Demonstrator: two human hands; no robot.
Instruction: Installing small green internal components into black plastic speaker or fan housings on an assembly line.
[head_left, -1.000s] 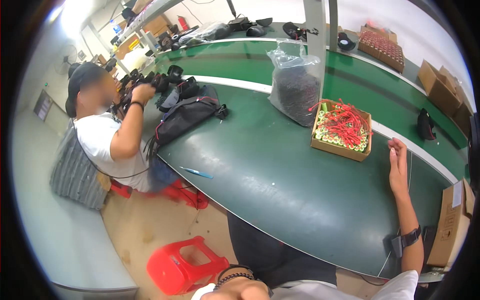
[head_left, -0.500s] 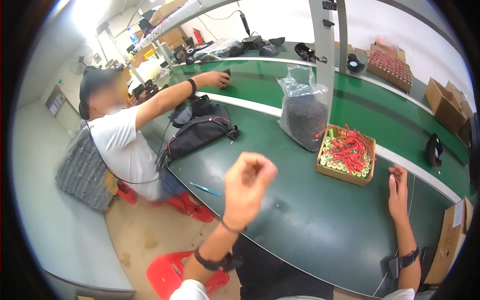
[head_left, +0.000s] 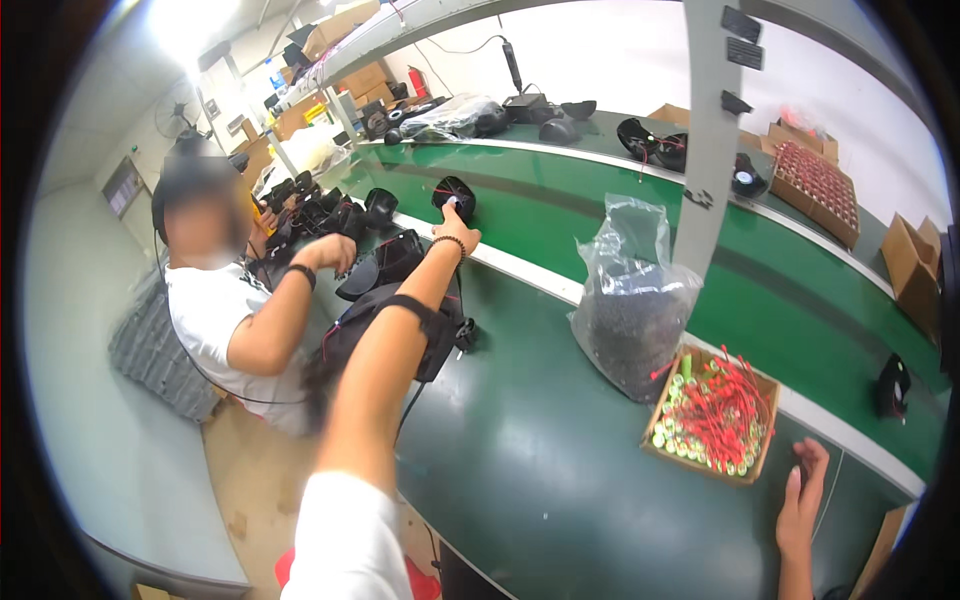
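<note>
My left arm stretches far forward over the bench to the green belt. There my left hand [head_left: 457,230] has its fingers on a black rounded plastic housing [head_left: 456,193] with a thin red wire, and it looks closed on the near edge; the far fingers are hidden. At the lower right, my right hand [head_left: 806,490] hovers over the bench with fingers extended and nothing in it. Just left of it sits a cardboard box [head_left: 712,472] of green battery cells with red wire leads. Behind the box stands a clear plastic bag [head_left: 640,300] of small dark parts.
A co-worker [head_left: 235,310] sits at the left with one hand raised beside a pile of black housings [head_left: 320,210]. A black bag [head_left: 430,350] lies under my left forearm. A grey metal post [head_left: 708,150] rises behind the plastic bag. Another black part [head_left: 893,385] rests on the belt at right.
My left hand has gone from above the near bench out to the black housing on the belt. The co-worker's arm has drawn back from the belt. The view has shifted.
</note>
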